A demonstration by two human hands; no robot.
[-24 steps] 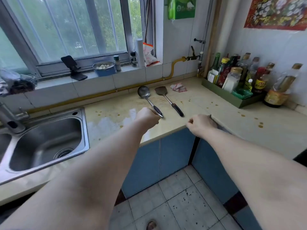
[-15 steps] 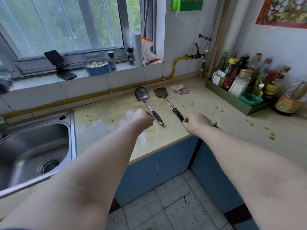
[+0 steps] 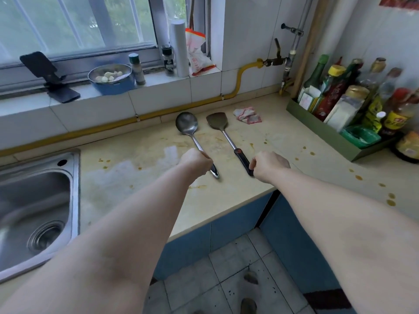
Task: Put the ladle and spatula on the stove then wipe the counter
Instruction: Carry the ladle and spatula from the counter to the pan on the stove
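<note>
A steel ladle (image 3: 187,126) and a steel spatula (image 3: 217,120) lie side by side on the beige counter (image 3: 140,159), heads toward the wall. My left hand (image 3: 196,161) is closed over the ladle's black handle. My right hand (image 3: 269,164) is closed around the end of the spatula's black handle. Both tools still rest on the counter. A crumpled pink-edged cloth (image 3: 247,114) lies near the wall, right of the spatula. Brown stains and a wet patch mark the counter. No stove is in view.
A steel sink (image 3: 34,207) is set into the counter at the left. A green tray (image 3: 326,132) packed with several sauce bottles stands at the right. The windowsill holds a blue bowl (image 3: 112,81), a phone stand and small jars. Blue cabinets and tiled floor lie below.
Both hands have moved forward over the counter edge and closed on the handles, left on the ladle, right on the spatula. The view has shifted right and closer.
</note>
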